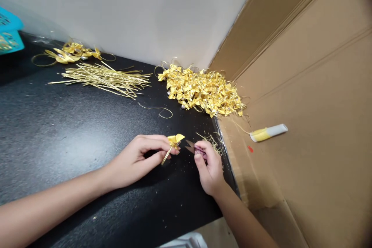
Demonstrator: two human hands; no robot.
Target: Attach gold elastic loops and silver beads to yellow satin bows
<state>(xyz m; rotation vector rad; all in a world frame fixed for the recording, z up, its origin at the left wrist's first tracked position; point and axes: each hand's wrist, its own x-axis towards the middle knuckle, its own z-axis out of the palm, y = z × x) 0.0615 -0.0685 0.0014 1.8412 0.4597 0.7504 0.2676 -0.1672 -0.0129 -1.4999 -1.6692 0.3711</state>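
Observation:
Between the fingertips of my left hand [149,155] is a yellow ribbon bow [175,139] with a gold cord hanging below it. My right hand [209,166] is closed around small thread snips [200,151] with a purplish grip. Their two blades are parted and point left at the bow, a short gap away from it. Just behind my right hand lies a scatter of gold cord clippings [213,143]. A single thin gold cord [165,114] curls on the black table [87,139] beyond my left hand.
A big heap of finished-looking yellow bows [203,91] lies at the back right. Straight gold cords [107,79] lie in a bundle left of it, with more bows [74,52] behind. A turquoise basket [11,33] stands far left. Cardboard [305,97] borders the right, holding a white-and-yellow tube [269,132].

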